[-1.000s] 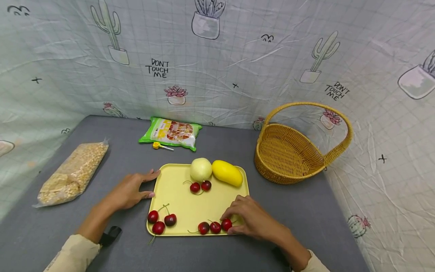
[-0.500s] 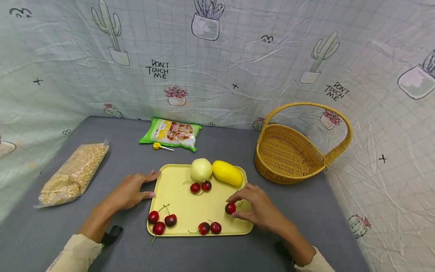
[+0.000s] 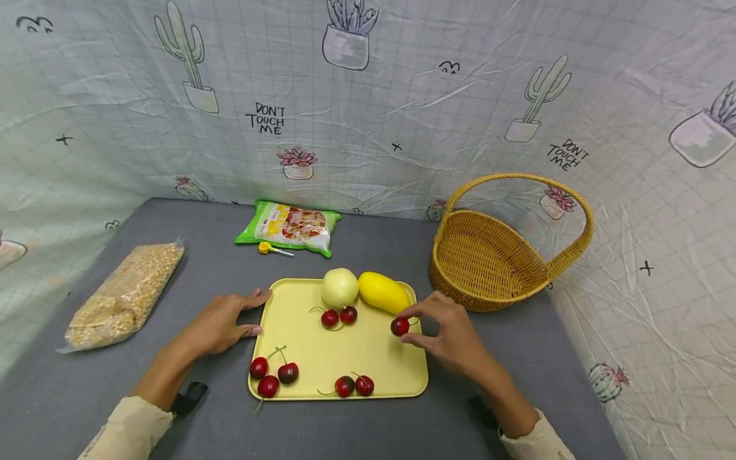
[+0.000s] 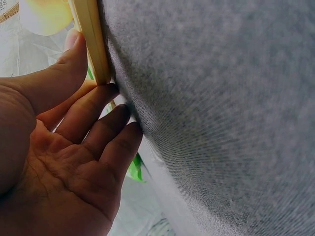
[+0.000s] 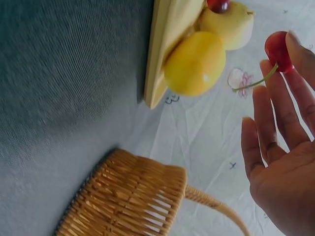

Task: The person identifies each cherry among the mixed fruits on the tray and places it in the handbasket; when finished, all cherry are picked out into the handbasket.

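From my screen, a cherry (image 3: pixel 399 326) sits pinched at the right hand's (image 3: pixel 451 335) fingertips, over the tray (image 3: pixel 310 351); the left hand (image 3: pixel 221 322), fingers apart, touches its edge.

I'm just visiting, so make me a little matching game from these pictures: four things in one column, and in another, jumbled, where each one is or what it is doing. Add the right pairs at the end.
Column one
1. lollipop
2. right hand
3. wicker basket
4. left hand

Column two
A. standing on the table, to the right of the tray
B. touching the tray's left edge
C. lying just in front of the green-edged packet
D. pinching a cherry

Right pairs: 1-C, 2-D, 3-A, 4-B
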The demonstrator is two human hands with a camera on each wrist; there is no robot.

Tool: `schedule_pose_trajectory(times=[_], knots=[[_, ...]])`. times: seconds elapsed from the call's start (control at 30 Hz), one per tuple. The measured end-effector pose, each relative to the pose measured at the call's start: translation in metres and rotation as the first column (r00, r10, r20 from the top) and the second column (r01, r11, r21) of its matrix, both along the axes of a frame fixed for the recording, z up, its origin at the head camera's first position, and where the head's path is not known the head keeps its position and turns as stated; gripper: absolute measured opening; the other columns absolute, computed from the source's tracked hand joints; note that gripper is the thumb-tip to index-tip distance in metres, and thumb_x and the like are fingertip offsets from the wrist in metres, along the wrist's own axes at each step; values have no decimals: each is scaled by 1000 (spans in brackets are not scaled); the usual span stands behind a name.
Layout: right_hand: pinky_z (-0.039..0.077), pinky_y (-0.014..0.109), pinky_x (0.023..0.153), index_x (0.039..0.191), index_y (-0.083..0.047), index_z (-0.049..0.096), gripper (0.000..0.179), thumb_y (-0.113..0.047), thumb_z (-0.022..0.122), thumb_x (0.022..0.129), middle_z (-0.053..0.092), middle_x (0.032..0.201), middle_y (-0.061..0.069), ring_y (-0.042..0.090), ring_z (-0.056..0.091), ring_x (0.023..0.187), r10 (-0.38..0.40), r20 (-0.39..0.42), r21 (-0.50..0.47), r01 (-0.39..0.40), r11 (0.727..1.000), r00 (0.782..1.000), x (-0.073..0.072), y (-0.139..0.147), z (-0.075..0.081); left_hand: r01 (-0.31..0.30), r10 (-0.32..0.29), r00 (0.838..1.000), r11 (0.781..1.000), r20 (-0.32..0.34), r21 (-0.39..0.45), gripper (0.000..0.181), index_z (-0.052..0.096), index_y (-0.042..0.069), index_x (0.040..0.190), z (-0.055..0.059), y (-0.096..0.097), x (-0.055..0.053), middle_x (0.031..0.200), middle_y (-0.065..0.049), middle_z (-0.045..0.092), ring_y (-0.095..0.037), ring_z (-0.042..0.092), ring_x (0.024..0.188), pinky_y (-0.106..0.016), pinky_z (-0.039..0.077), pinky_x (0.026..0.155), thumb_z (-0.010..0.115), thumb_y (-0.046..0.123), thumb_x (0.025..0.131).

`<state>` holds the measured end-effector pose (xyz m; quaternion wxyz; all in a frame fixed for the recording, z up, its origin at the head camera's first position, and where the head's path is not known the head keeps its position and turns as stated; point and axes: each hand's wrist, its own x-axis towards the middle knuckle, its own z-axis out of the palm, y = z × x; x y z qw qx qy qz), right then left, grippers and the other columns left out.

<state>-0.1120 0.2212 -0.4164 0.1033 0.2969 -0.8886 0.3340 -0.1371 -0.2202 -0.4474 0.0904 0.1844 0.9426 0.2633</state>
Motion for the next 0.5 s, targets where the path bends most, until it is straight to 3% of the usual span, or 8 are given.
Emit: schedule_pose_trajectory(times=[0.27,0.5], knots=[[55,29,80,111,-22,83,41,-16,99,73,77,98,-11,6,61,90,-71,-93,-20,69,997,993,-10,6,11,-3,3,1000,1000,-3,-10,72,54,5,155,-1,0,1,154,-34,49,-57,47,143,-68,49,104,84,16,91],[49,21,80,112,-19,83,43,-10,98,72,79,101,-7,8,60,91,-130,-94,-64,125,990,987,-17,12,20,-7,7,1000,1000,5,1,71,53,6,156,1,0,1,155,-34,48,-56,46,144,-68,48,105,84,16,92]])
